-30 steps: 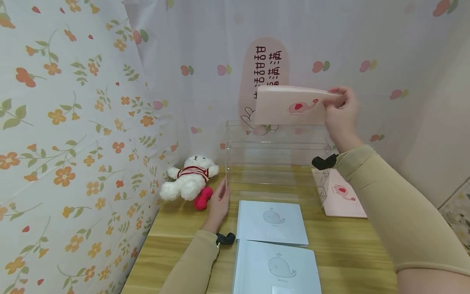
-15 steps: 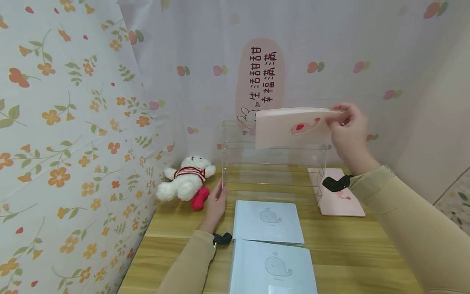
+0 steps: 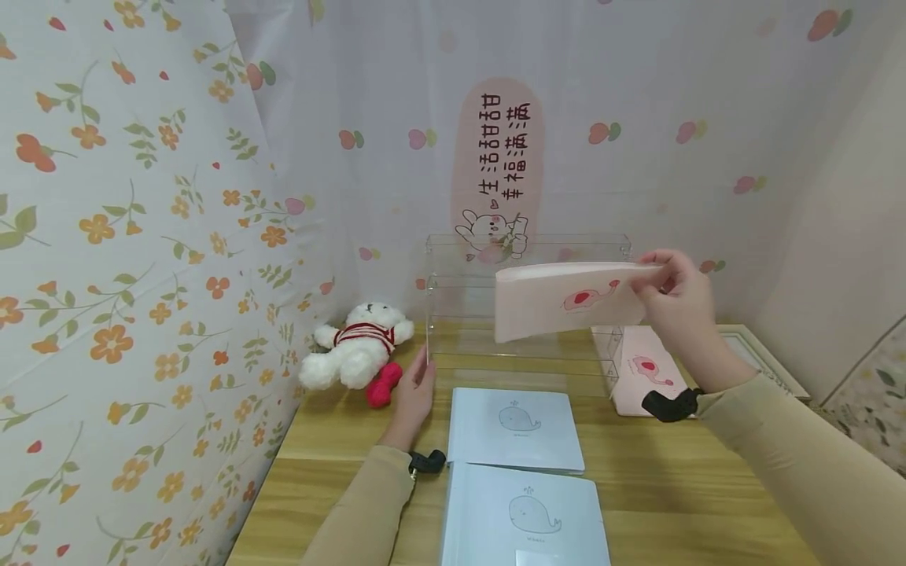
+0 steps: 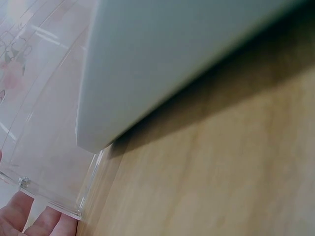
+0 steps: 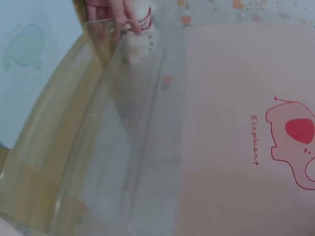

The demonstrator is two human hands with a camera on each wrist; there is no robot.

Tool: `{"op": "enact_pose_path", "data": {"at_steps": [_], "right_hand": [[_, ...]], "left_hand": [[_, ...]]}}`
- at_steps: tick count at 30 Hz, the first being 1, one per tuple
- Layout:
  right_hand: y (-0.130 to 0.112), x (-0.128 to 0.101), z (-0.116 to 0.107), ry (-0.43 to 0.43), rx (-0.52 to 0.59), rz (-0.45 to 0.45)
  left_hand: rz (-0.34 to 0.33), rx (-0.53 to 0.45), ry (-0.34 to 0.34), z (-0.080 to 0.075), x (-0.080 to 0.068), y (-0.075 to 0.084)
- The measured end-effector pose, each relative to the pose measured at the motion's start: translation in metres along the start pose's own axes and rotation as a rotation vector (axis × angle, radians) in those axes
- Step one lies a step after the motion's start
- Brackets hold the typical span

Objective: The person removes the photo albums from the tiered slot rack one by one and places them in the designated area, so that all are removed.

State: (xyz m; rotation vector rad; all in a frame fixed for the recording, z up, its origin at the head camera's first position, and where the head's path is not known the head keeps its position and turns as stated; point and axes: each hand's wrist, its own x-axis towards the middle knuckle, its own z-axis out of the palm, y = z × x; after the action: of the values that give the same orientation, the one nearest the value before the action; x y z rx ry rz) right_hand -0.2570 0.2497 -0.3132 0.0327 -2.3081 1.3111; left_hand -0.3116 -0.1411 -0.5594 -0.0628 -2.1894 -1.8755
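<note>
My right hand point(image 3: 672, 295) pinches the top right corner of a pink book with a red elephant point(image 3: 562, 303), held upright in front of the clear acrylic rack point(image 3: 524, 259). In the right wrist view the pink book point(image 5: 246, 137) fills the right side, with the clear rack point(image 5: 123, 147) to its left. My left hand point(image 3: 414, 389) rests with straight fingers against the rack's left front corner; its fingertips point(image 4: 29, 219) touch the clear edge point(image 4: 49, 201). Two pale blue whale books point(image 3: 517, 428) point(image 3: 524, 515) lie on the wooden table point(image 3: 340, 472) before the rack.
A second pink elephant book point(image 3: 647, 377) lies right of the rack. A white plush bear point(image 3: 357, 346) with a red object point(image 3: 382, 385) sits at the left by the floral curtain point(image 3: 141, 275). A curtain with a pink printed label point(image 3: 499, 149) hangs behind.
My right hand has lowered the pink book from above the rack's top down to the level of its front. My left hand has stayed at the rack's corner.
</note>
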Motion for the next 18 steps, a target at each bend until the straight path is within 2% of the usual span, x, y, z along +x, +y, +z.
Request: {"op": "enact_pose_path", "data": {"at_steps": [9, 13, 18], "right_hand": [[0.034, -0.038, -0.021, -0.148, -0.104, -0.032], [0.055, -0.050, -0.034, -0.202, -0.134, -0.048], [0.084, -0.064, -0.049, -0.281, -0.146, -0.047]], "left_hand": [[-0.025, 0.026, -0.010, -0.001, 0.001, 0.004], [-0.051, 0.021, -0.014, -0.001, 0.000, 0.004], [-0.049, 0.021, -0.012, -0.001, 0.001, 0.002]]}}
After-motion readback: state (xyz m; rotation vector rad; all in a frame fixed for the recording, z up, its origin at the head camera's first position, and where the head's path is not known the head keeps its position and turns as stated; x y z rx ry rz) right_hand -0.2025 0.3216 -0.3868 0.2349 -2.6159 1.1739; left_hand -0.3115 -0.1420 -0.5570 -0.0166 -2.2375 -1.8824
